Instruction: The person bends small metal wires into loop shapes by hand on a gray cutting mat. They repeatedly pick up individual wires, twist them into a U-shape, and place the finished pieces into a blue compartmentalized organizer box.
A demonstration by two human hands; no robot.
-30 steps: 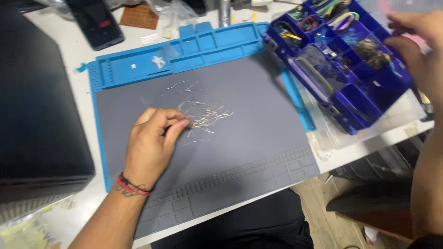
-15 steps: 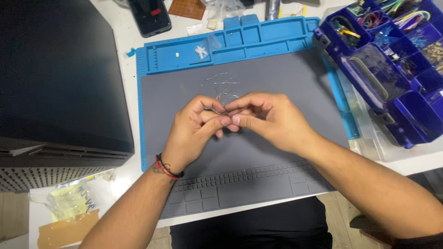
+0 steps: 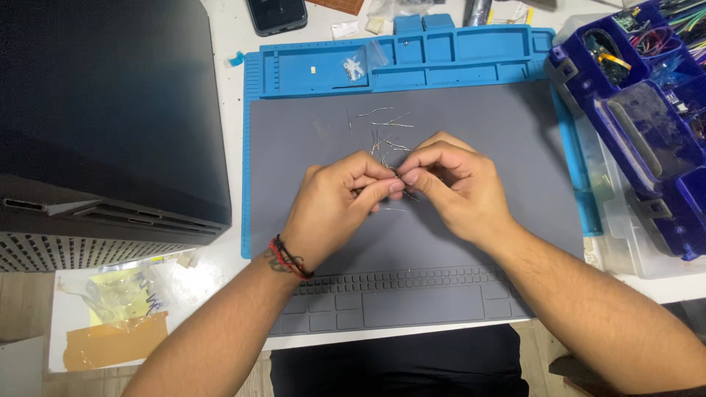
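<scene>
Scene: a person seated at a white bench (image 3: 228, 257) works over a grey work mat (image 3: 471, 279) with a blue rim, seen from above.
Left hand: the left hand (image 3: 334, 206) sits at the middle of the mat, its grip pinched with thumb and forefinger on thin wire pieces (image 3: 388, 175); a red and black wristband (image 3: 288, 259) circles the wrist.
Right hand: the right hand (image 3: 456, 187) meets the left fingertip to fingertip, its grip clenched on the same thin wire pieces.
Wires: held just above the mat's centre, between the two hands; loose wire bits (image 3: 382, 121) lie on the mat just beyond the hands, toward its far edge.
Mat's far edge: blue tray compartments (image 3: 441, 55), one holding a small clear bag (image 3: 357, 66).
Left of the mat: a large dark box-shaped case (image 3: 103, 117), touching the mat's left rim.
Right of the mat: a blue parts organiser (image 3: 647, 125) with coloured wires in its far compartments.
Beyond the mat: a dark phone (image 3: 276, 13) on the bench.
</scene>
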